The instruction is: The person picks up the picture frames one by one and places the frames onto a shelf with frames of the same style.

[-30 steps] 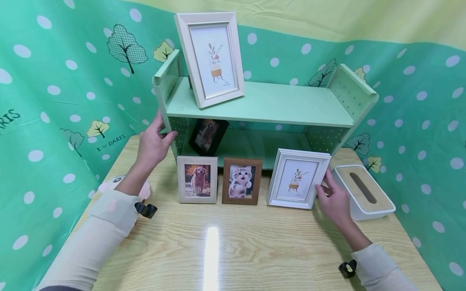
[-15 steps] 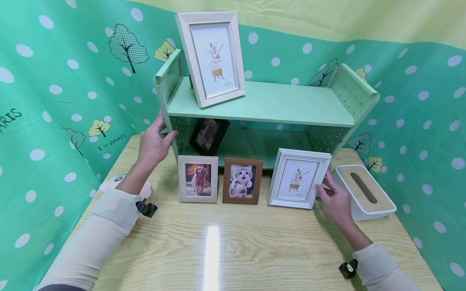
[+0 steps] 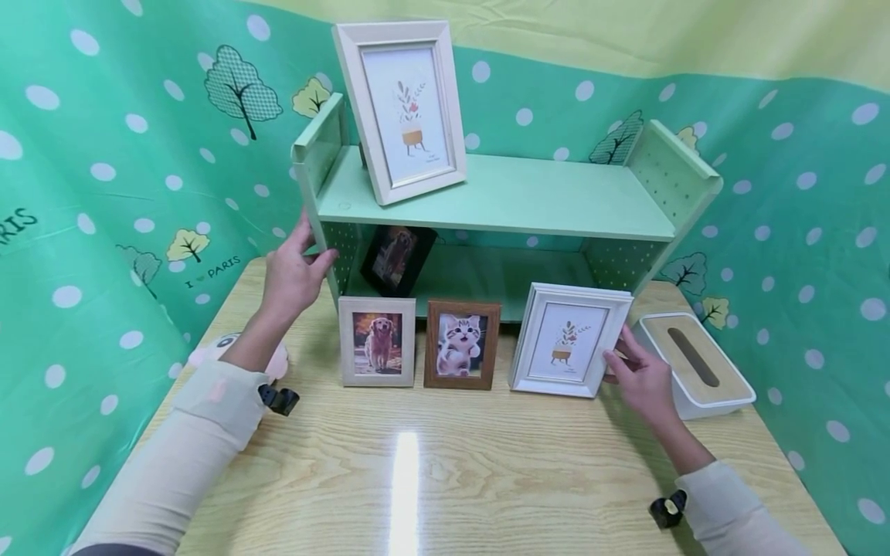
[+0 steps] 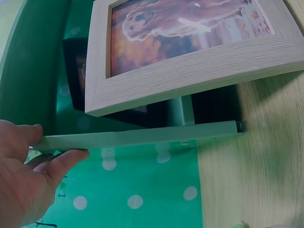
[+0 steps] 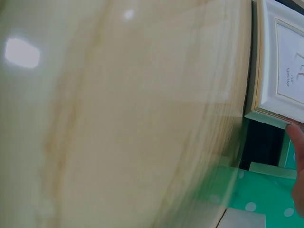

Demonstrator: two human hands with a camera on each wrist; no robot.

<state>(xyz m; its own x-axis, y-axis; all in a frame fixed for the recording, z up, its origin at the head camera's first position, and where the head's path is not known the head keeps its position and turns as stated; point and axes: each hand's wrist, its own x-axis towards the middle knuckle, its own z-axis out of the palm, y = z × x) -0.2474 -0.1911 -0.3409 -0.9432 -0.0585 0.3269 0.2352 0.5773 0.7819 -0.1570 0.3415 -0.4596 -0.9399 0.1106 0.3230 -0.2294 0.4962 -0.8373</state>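
My left hand (image 3: 292, 274) grips the left side panel of a light green two-tier shelf (image 3: 528, 193); in the left wrist view, thumb and fingers lie on either side of the panel's edge (image 4: 142, 136). With my right hand (image 3: 643, 382) I hold the right edge of a white picture frame (image 3: 566, 344) showing a potted plant. It leans back a little before the shelf's right end, thumb in front and the other fingers partly hidden behind. Left of it stand a brown frame with a kitten (image 3: 462, 344) and a pale frame with a dog (image 3: 378, 342).
A larger white frame (image 3: 403, 112) stands on the upper tier at left. A black frame (image 3: 398, 261) leans on the lower tier. A tissue box (image 3: 695, 363) with a wooden lid sits at right on the wooden table (image 3: 501, 479). Behind my left forearm is a pink-and-white toy (image 3: 278, 361).
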